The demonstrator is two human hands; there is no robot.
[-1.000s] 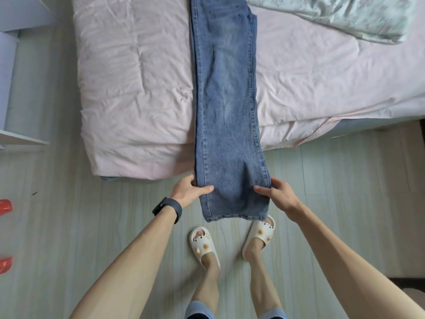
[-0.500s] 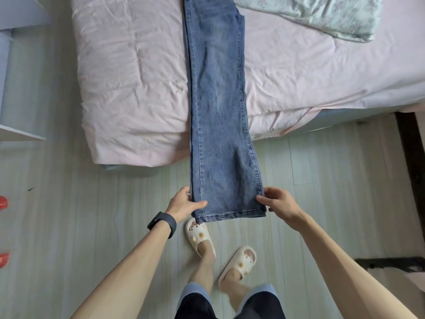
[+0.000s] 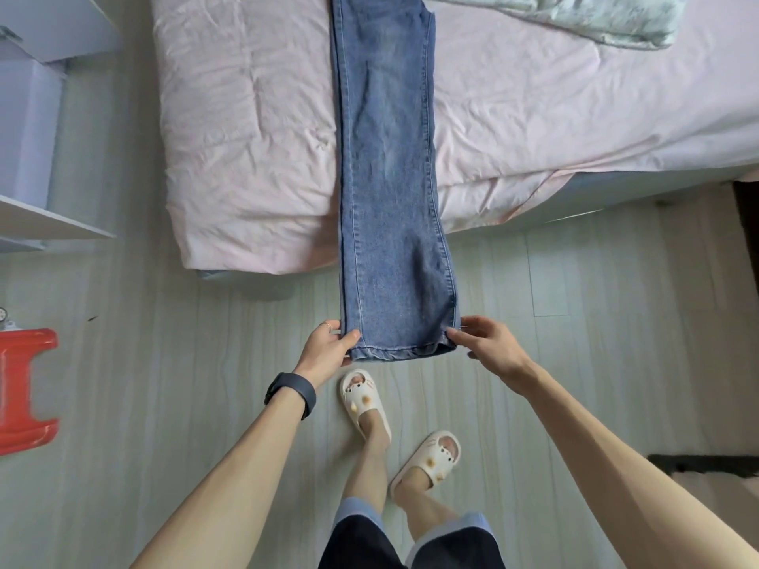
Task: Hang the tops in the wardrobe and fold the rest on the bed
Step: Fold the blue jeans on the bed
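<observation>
Blue jeans (image 3: 386,158) lie folded lengthwise across the pink bed (image 3: 246,137), with the leg ends stretched out past the bed's edge above the floor. My left hand (image 3: 328,349) pinches the left corner of the hem, thumb on top. My right hand (image 3: 488,349) pinches the right corner of the hem. The waist end runs out of view at the top.
A pale green quilt (image 3: 575,14) lies bunched at the bed's far right. White shelving (image 3: 37,158) stands on the left, with a red plastic item (image 3: 20,388) on the floor below it. My slippered feet (image 3: 365,400) stand on the pale wood floor.
I have stepped back from the bed, one foot behind the other. Both hands have slid down the legs to the hem corners, pulling the jeans taut.
</observation>
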